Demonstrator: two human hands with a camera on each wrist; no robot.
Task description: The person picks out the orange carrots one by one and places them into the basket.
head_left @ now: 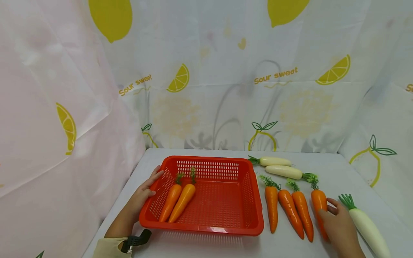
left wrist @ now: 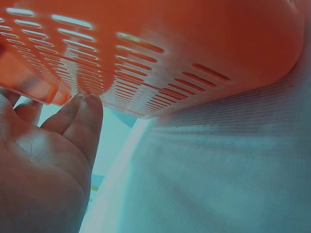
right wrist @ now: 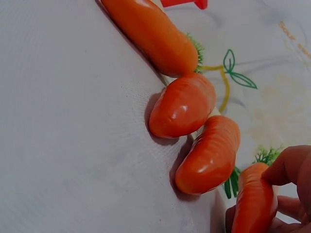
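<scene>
A red plastic basket (head_left: 209, 229) with slotted walls stands on the white table, holding two carrots (head_left: 182, 202) with green tops on its left side. My left hand (head_left: 142, 195) rests against the basket's left side; its fairly straight fingers (left wrist: 90, 114) touch the slotted wall in the left wrist view. At the far right of a row of carrots, my right hand (head_left: 340, 224) pinches a carrot (head_left: 318, 200) between thumb and fingers. The right wrist view has this held carrot (right wrist: 253, 201) at its lower right, partly covered by the fingers.
Three more carrots (head_left: 290, 211) lie between the basket and the held one. Two white radishes (head_left: 284, 171) lie behind them, and another white radish (head_left: 369, 229) is right of my right hand. Lemon-printed cloth (head_left: 209, 107) hangs behind and beside the table.
</scene>
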